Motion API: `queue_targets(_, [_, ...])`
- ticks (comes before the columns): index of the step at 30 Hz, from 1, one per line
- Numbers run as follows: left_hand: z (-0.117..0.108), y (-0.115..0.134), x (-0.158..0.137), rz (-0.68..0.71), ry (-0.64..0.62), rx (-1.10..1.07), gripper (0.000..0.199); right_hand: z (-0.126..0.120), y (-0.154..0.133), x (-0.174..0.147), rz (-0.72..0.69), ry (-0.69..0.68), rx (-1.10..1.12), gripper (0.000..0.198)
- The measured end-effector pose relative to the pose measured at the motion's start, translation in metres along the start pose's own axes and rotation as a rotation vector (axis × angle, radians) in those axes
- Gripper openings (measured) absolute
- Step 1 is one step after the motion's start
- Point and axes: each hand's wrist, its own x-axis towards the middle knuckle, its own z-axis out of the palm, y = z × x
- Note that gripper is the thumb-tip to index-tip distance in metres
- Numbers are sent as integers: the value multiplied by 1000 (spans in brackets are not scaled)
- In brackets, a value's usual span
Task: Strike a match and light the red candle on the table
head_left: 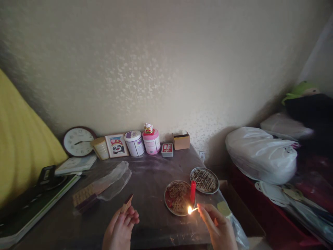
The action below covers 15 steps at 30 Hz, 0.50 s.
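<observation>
My right hand (218, 225) pinches a lit match (191, 209) at 6 o'clock of the unlit red candle (193, 191) | my left hand (122, 225) grips the matchbox (127, 203) | match burning, candle wick not yet alight.

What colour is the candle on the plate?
The candle is red, seen clearly in the head view.

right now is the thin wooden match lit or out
Lit: the thin wooden match in the right hand shows a bright flame beside the red candle.

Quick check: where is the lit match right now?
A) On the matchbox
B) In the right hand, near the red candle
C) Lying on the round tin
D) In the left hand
B: the right hand pinches the burning match just below the red candle.
</observation>
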Motion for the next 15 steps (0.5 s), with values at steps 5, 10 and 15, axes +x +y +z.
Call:
queue_targets(5, [1,0,0,-2,-14,3,49,0,-1,2,35,7,66,40])
queue_targets(10, [3,6,-1,-56,59,-21,49,-4,3,7,130,-57,98,35])
queue_targets(15, [-9,26,3,-121,128,8,49,-5,0,12,158,-50,122,37])
